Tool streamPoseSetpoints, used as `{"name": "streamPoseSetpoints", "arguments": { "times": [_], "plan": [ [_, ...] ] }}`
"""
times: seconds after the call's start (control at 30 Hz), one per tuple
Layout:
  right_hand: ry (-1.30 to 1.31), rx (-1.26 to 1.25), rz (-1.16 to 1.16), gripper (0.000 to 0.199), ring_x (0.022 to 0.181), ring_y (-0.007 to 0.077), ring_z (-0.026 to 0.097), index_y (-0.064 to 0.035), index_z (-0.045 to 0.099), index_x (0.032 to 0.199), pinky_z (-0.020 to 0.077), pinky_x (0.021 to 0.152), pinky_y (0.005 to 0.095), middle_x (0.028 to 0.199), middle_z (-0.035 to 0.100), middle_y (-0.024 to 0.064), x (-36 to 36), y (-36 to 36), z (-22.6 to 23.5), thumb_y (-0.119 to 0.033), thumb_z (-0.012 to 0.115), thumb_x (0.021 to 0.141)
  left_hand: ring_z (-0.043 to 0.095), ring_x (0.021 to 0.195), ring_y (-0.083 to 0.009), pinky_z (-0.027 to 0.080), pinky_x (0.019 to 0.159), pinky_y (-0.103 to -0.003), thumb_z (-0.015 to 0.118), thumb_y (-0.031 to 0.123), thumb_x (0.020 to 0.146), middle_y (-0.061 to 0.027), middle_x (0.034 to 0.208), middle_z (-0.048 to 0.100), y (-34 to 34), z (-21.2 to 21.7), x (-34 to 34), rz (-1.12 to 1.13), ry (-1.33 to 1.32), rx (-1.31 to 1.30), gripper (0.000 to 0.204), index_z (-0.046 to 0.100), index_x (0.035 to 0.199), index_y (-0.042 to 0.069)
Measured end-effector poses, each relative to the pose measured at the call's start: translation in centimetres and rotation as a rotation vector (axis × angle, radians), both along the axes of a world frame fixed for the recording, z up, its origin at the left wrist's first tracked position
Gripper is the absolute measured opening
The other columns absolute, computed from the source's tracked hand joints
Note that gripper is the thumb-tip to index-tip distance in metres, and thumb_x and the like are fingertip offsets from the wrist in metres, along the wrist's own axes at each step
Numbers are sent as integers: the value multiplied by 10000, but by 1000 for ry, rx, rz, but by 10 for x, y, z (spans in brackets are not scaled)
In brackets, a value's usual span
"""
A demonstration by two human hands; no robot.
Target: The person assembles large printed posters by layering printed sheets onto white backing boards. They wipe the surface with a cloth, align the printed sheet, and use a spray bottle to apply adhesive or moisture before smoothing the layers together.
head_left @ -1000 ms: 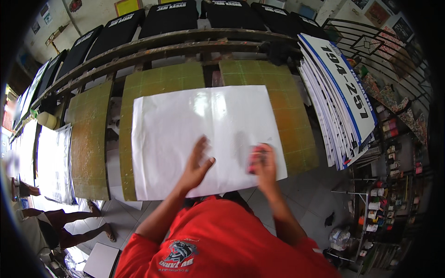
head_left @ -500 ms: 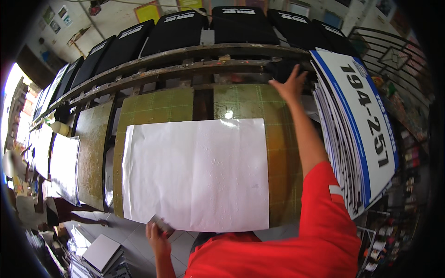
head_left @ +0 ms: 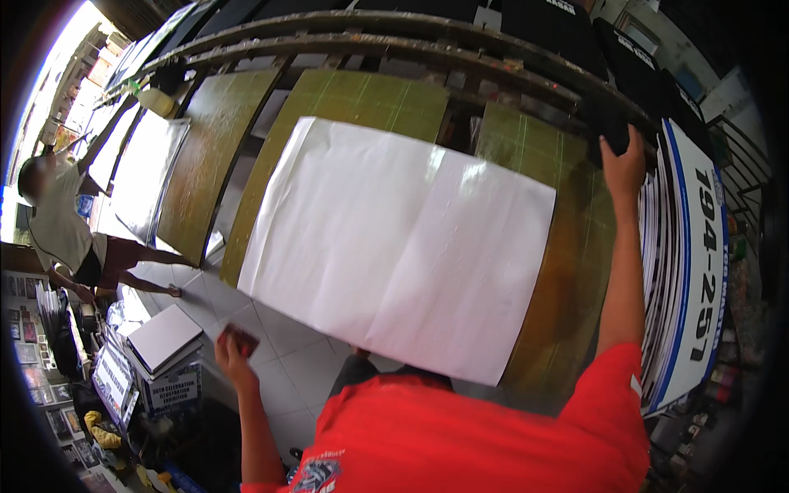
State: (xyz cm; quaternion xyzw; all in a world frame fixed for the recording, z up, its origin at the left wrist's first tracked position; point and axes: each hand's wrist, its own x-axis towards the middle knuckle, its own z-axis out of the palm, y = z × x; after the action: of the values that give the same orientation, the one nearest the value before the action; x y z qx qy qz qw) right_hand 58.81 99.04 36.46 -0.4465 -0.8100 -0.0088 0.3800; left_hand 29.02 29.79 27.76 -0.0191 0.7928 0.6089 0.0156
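A large white sheet [head_left: 403, 238] with small bubbles and creases lies over greenish-brown boards [head_left: 362, 94]. My left hand [head_left: 233, 361] is off the sheet's near left corner, closed around a small flat reddish-brown block [head_left: 242, 338]. At the far right, my right arm stretches over the board's right side. My right hand [head_left: 626, 168] has thumb and fingers apart beside a dark black bundle [head_left: 606, 123], perhaps cloth, at the wooden rail; whether they touch is unclear.
A stack of printed boards [head_left: 686, 271] stands right of my arm. Wooden rails [head_left: 394, 45] run behind, with black panels beyond. At left, a co-worker [head_left: 74, 214] reaches toward a bottle [head_left: 156, 100]. A white-topped stack [head_left: 164, 337] is on the tiled floor side.
My view has turned, shifting the scene. My left hand has drawn away from the sheet's near edge, still holding the block. My right hand stays by the black bundle. The co-worker shows more fully.
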Motion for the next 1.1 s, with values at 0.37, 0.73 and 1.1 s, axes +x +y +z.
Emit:
{"name": "streamPoseSetpoints", "arguments": {
  "times": [0.37,0.73,1.1],
  "plan": [
    [-222,-289,556,710,1099,365,503,-102,581,1240,394,983,448,1131,540,200,-243,-484,-94,-298,802,595,573,779,-86,482,641,-236,494,129,976,-26,915,618,117,-63,-131,-436,57,256,178,581,1071,7],
    [123,-467,-19,572,1191,396,482,34,532,1178,416,998,435,1213,530,227,-57,-415,-140,-163,761,692,621,698,-239,486,632,-352,489,149,964,-153,841,637,107,-75,-126,-509,283,24,184,544,987,-24],
    [-19,-111,-641,480,1069,446,529,29,527,1159,449,902,471,1151,538,259,83,-342,-98,-122,720,747,610,710,-292,476,631,-383,506,141,956,-164,838,626,108,-71,-126,-554,276,-31,167,538,975,-22]
  ]
}}
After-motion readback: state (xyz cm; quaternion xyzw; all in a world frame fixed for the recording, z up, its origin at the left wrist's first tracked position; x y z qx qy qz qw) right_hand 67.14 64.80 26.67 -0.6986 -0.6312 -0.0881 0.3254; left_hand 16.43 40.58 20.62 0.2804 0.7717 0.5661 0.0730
